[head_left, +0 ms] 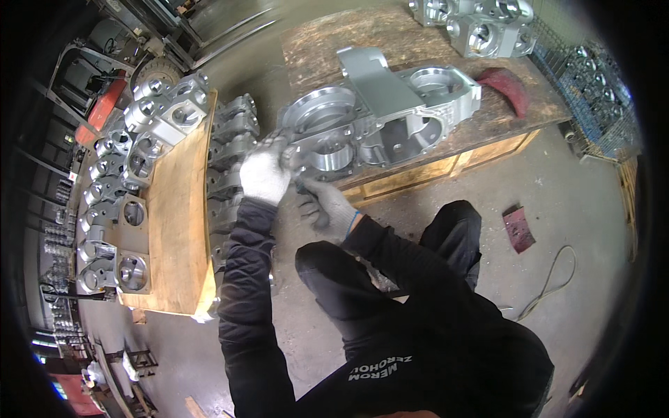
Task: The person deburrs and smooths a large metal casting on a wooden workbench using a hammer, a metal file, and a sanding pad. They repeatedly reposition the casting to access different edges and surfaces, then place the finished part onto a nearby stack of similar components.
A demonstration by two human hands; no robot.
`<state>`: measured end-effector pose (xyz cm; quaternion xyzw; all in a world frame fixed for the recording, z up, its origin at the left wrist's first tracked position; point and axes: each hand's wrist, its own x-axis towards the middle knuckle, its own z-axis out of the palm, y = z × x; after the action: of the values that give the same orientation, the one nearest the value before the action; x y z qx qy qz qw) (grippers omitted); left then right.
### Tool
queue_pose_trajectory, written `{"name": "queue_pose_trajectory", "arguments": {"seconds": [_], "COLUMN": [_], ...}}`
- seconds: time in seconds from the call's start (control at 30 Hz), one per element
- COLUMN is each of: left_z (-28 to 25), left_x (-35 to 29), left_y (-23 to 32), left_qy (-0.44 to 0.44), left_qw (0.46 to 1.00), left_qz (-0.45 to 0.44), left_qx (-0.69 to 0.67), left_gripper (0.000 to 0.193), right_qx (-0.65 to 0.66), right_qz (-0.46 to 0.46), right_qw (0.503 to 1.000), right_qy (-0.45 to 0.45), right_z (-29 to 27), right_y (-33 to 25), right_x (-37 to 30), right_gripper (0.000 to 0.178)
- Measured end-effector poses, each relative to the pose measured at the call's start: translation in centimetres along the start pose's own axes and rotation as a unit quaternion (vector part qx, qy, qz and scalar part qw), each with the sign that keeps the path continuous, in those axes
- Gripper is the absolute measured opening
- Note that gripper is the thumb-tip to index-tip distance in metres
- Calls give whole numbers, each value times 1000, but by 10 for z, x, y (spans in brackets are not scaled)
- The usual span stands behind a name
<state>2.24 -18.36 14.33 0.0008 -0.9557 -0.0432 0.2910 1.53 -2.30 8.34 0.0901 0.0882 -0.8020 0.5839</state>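
A large silver metal casting (390, 94) with round bored openings and a flat raised plate lies on a wooden workbench. At its left end my left hand (267, 171), in a pale knit glove, has its fingers curled close against the casting's edge. Whatever lies under those fingers is hidden. Just below and to the right is my right hand (329, 209), in a grey glove, its fingers closed around a small dark thing that points up toward the casting. That thing is too small and blurred to name. The two hands are close together.
A red curved pad (507, 89) rests on the workbench (317, 45), right of the casting. More castings (488, 31) stand at the back. On my left, a wooden pallet top (180, 223) carries several castings. A red sheet (518, 230) and a thin hose (550, 289) lie on the floor.
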Motion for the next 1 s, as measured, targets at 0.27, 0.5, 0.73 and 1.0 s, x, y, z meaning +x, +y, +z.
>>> {"name": "queue_pose_trajectory", "arguments": {"seconds": [0.27,0.5,0.73,1.0], "left_z": [-16,14,35,35], "left_x": [10,48,24,3], "left_y": [11,72,85,95], "left_qy": [37,-18,2,33], "left_qw": [999,1000,999,997], "left_qz": [30,12,23,33], "left_qx": [13,5,-42,-54], "left_gripper": [24,32,22,21], "right_qx": [-656,-630,-699,-719], "right_qz": [-39,-291,-141,-169], "right_qw": [740,667,641,630], "right_qy": [139,273,284,238], "right_z": [-34,11,48,26], "right_y": [-28,-96,-105,-100], "right_x": [-166,-263,-254,-258], "right_gripper": [41,48,47,44]}}
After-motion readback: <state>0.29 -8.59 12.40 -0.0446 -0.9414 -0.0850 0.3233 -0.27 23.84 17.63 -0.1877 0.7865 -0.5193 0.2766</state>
